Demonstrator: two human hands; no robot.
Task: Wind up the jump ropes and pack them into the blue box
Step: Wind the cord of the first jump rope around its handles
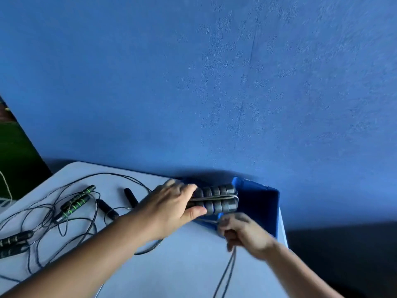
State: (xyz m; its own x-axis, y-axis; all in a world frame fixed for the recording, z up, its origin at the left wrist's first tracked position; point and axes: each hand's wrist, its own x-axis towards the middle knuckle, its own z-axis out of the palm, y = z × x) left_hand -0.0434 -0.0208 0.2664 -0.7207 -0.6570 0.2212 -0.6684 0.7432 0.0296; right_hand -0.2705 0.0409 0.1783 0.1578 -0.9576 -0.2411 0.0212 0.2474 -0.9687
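My left hand (171, 205) grips two ribbed grey jump-rope handles (219, 198) held side by side, with turns of grey cord across them. They hover over the near left edge of the blue box (260, 203). My right hand (240, 233) is curled round that rope's cord (227, 274), which hangs down toward the table's front edge. The box's inside is mostly in shadow.
On the white table (182, 265), left of my arm, lie other ropes in a tangle: green-striped black handles (77, 201), plain black handles (107, 208) and a striped pair (12, 241) at the left edge. A blue wall stands behind.
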